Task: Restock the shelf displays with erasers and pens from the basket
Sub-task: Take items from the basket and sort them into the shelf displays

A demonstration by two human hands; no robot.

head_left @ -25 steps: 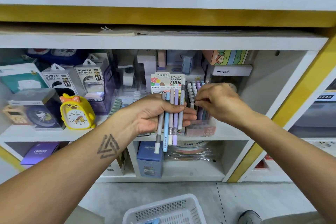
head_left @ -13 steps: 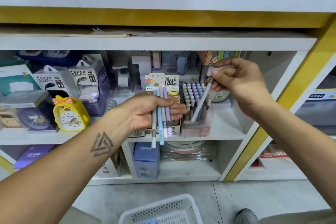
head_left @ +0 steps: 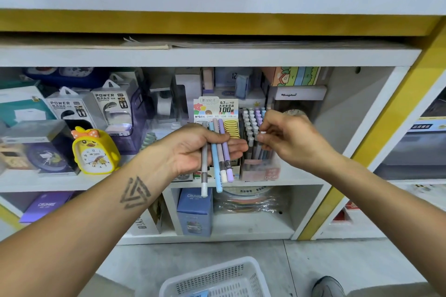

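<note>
Four pens point(head_left: 218, 152) lie side by side across the left hand point(head_left: 193, 149), palm up: grey, blue, cream and purple, counted from the thumb side outward. The thumb presses over their upper parts and the fingers point(head_left: 237, 146) curl loosely under them; the capped ends hang below the palm, the grey and blue ones reaching lowest. The upper tips stick out just above the thumb.

Beside those fingertips, to their right, the right hand point(head_left: 293, 140) pinches the white top of one pen point(head_left: 261, 133) between thumb and forefinger, fingers drawn narrow. That pen's barrel runs down among the others standing in the clear pen box point(head_left: 260, 169); whether it is fully seated cannot be told, as the hand and neighbouring pens cover it.

The box stands on the shelf point(head_left: 301, 175) just under the right fingers, its upright pens showing white and pastel caps. Behind the left fingertips stands a pencil-lead display point(head_left: 216, 108) with a printed card and a row of yellow cases; its lower half is hidden by the hand and pens.

Left of the left wrist is a yellow duck clock point(head_left: 94, 152), then power bank packs point(head_left: 72, 106). Below both hands, on the floor, is a white basket point(head_left: 217, 277), cut off by the frame edge; its contents are hard to make out. A shoe point(head_left: 327, 286) shows at the lower right.
</note>
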